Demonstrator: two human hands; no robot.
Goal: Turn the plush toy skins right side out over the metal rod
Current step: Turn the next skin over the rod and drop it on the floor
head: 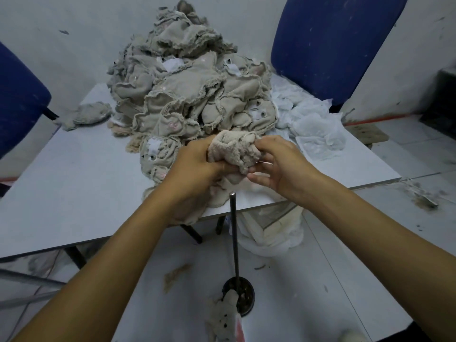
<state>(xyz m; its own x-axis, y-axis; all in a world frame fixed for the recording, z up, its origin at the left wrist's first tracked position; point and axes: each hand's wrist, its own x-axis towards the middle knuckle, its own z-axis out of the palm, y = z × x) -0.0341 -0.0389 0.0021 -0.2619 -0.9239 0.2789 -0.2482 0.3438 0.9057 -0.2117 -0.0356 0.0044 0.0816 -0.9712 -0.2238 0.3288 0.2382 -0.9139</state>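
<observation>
I hold one beige plush toy skin (233, 150) above the table's near edge, its fuzzy side partly turned outward. My left hand (195, 166) grips its left side and the loose fabric hanging below. My right hand (276, 164) pinches its right side with thumb and fingers. Just below my hands, the thin metal rod (234, 233) rises upright from a round dark base (243, 296) on the floor, with nothing on its tip. A large heap of inside-out beige skins (192, 90) fills the middle of the white table (74, 181).
A turned plush toy (223, 319) lies on the floor beside the rod's base. White fabric pieces (313, 119) lie on the table's right side, and a white sack (274, 230) sits under it. Blue chairs (330, 45) stand behind and to the left.
</observation>
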